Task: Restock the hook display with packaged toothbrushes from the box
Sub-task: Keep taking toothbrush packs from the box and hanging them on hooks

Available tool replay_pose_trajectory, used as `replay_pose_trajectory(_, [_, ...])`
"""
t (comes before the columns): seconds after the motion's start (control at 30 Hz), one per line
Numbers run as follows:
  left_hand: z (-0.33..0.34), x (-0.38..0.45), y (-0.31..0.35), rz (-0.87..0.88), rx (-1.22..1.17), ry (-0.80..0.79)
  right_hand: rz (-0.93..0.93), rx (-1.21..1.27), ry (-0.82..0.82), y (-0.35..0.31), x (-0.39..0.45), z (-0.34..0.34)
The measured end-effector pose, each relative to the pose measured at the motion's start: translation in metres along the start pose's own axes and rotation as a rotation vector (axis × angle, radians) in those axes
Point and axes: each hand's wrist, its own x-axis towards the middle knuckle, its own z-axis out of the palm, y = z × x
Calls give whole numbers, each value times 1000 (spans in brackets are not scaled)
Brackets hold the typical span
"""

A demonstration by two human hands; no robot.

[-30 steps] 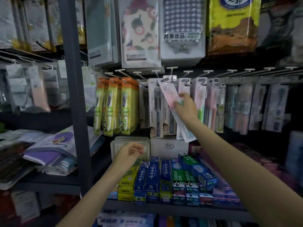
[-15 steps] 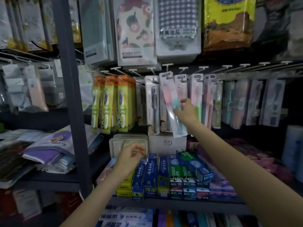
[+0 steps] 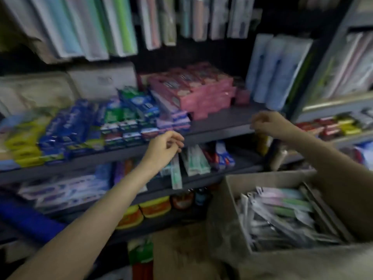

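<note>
Cardboard box (image 3: 228, 201), lower right, open-topped, holds packaged toothbrushes (image 3: 282, 215). Left hand (image 3: 163, 150) and right hand (image 3: 268, 125) before grey shelf edge (image 3: 218, 134), fingers loosely curled, empty; frame blurred.

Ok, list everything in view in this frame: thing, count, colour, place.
cardboard box: one, brown, lower right.
packaged toothbrushes: many, clear packs with pink and green, in the box.
hanging packs: many, pale blue, green and pink, top row; blurred.
toothpaste cartons: many, blue, green and yellow, upper shelf left.
pink cartons: a stack, upper shelf centre.
shelf: grey.
left hand: fingers curled, by a green pack; grip unclear.
right hand: fingers loosely curled, holding nothing visible.
</note>
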Motion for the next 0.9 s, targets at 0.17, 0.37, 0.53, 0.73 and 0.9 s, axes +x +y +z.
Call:
replay_pose_trajectory(0.17, [125,0,-24,-124,165,-221,215,-143,-284,150,-19,11])
replay_pose_trajectory(0.37, [215,-19,-51,-248,427,-644,256,-270,-622,286,-56,63])
replay_pose_trajectory(0.53, [238,-28,-55,-438,352,-665,202,-657,-674,314,-62,102])
replay_pose_trajectory(0.73, [236,-24,-58,-541,184,-599,291,-478,-556,313,-63,128])
replay_pose_trajectory(0.9, [246,-26,-54,-501,177,-435,310,-245,-486,304,-47,108])
